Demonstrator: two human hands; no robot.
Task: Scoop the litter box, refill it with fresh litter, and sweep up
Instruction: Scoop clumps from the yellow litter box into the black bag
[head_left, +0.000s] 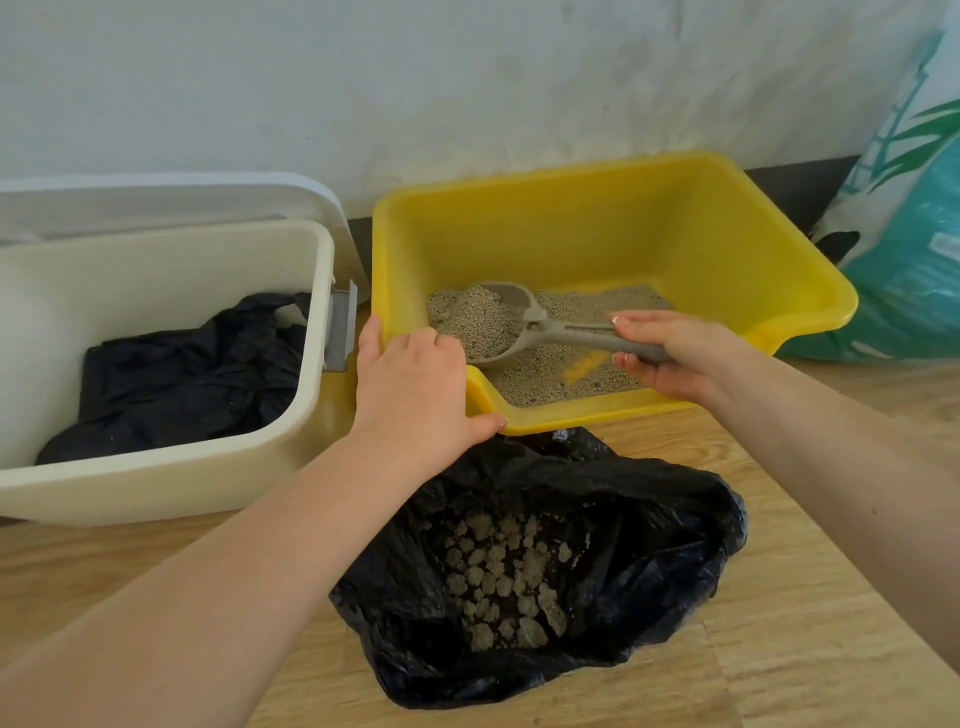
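Bright, even daylight, soft focus overall.
I see faint shadows, no glare, wide-angle bowing at edges; forearms near the bottom corners look slightly smeared.

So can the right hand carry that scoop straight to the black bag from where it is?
Probably yes. The right hand holds the scoop over the yellow box's low front lip, and the black bag lies open just below it, with nothing between.

- litter box (582, 223): bright yellow
- litter (475, 319): speckled grey-beige
- scoop (511, 325): dull grey
- bin (156, 488): cream, black liner (192, 379)
- bag (649, 499): glossy black
- sack (904, 260): teal and white, green leaf print
- floor (810, 649): light wood grain
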